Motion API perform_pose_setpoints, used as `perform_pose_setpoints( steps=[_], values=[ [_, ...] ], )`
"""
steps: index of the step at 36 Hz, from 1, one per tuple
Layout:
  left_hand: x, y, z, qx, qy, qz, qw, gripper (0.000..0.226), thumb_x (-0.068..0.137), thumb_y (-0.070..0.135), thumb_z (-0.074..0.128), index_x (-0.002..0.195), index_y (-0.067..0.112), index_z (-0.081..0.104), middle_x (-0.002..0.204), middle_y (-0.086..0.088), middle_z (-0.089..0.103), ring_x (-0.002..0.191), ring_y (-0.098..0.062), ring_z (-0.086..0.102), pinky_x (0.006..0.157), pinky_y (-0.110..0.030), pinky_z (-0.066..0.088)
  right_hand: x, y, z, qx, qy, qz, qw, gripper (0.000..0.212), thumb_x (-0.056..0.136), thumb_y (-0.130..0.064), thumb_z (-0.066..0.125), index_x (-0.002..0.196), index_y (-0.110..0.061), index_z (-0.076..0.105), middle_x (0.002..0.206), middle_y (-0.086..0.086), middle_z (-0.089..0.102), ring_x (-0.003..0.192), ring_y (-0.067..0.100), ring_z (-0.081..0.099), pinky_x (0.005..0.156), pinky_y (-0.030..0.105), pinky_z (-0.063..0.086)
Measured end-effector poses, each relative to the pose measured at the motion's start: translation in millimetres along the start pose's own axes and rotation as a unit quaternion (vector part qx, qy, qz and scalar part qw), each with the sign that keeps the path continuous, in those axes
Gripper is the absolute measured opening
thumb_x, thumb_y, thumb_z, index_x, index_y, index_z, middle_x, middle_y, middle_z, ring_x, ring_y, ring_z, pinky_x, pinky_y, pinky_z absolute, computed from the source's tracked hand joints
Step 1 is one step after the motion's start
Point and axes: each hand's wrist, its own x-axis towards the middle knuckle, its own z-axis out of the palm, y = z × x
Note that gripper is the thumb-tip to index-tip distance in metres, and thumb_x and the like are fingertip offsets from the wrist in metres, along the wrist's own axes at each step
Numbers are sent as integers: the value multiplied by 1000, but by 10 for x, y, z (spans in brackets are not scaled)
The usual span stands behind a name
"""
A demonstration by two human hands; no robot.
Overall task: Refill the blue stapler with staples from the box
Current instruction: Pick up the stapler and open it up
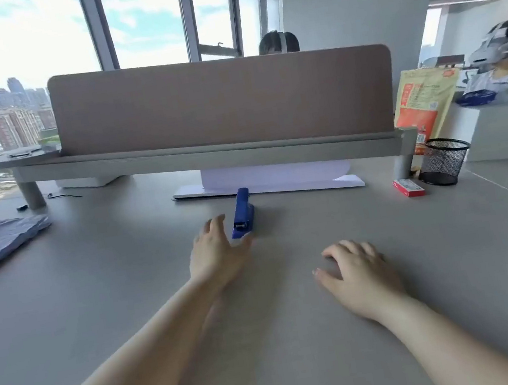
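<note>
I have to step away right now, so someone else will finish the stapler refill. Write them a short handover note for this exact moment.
Left hand: open, reaching beside the blue stapler, not gripping it.
Right hand: empty, resting palm down on the desk.
Red staple box: closed, far right by the mesh pen cup.
Done: nothing.
Left: pick up and open the stapler, fetch the box, load staples, close.
</note>
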Motion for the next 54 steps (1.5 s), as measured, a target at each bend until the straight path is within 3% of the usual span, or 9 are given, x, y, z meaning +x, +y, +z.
perform_pose_setpoints(
  steps=[4,9,15,29,36,41,44,50,54],
  values=[
    [313,101,191,-15,2,-11,1000,62,82,51,53,132,19,35,137,-5,46,122,-29,45,90,-38,39,203,121,12,82,62,27,994,23,82,-37,56,100,-23,60,113,-2,60,110,23,49,93,34,40],
    [553,52,281,-26,2,25,999,44,85,53,48,124,34,42,123,-1,57,105,-28,57,77,-34,44,267,181,90,108,76,19,991,19,80,-34,60,96,-23,63,107,-5,62,106,21,51,90,31,41],
    [397,32,275,15,-47,96,994,45,89,28,48,132,35,37,129,1,55,110,-27,54,82,-34,44,246,166,81,132,62,19,989,22,81,-35,60,100,-25,64,112,-7,62,109,20,50,93,31,41],
    [-192,105,139,-2,-111,273,956,49,82,8,53,125,26,41,122,3,58,106,-25,53,91,-37,42,128,132,-37,255,22,39,966,52,82,-42,59,131,-31,45,137,-6,53,125,16,48,97,32,42],
    [-131,74,185,1,-113,301,947,48,83,6,51,125,26,39,125,2,55,110,-25,51,95,-37,40,181,140,12,269,0,10,963,38,79,-44,57,117,-39,53,123,-15,62,118,15,54,99,41,45],
    [-103,106,207,23,-107,303,947,44,85,14,50,125,30,37,125,3,55,111,-26,49,96,-39,36,215,173,26,311,5,13,950,30,80,-37,61,110,-34,59,116,-13,65,112,11,58,100,41,46],
    [-123,196,240,68,-57,293,952,37,89,39,50,123,29,40,120,4,58,109,-26,50,94,-37,34,230,161,32,313,8,15,950,30,79,-38,61,108,-35,59,113,-10,67,109,13,60,98,43,47],
    [-88,339,353,92,-23,286,954,43,88,54,42,116,23,52,113,1,61,103,-25,48,89,-33,36,261,164,78,262,31,-14,964,24,80,-37,61,104,-32,61,110,-4,62,104,17,57,92,43,48],
    [-95,332,342,52,-21,338,940,61,80,63,29,112,20,56,104,0,64,90,-25,50,83,-32,38,267,164,78,278,48,-15,959,19,83,-39,57,99,-30,61,98,-1,60,93,19,58,87,45,50]
  ],
)
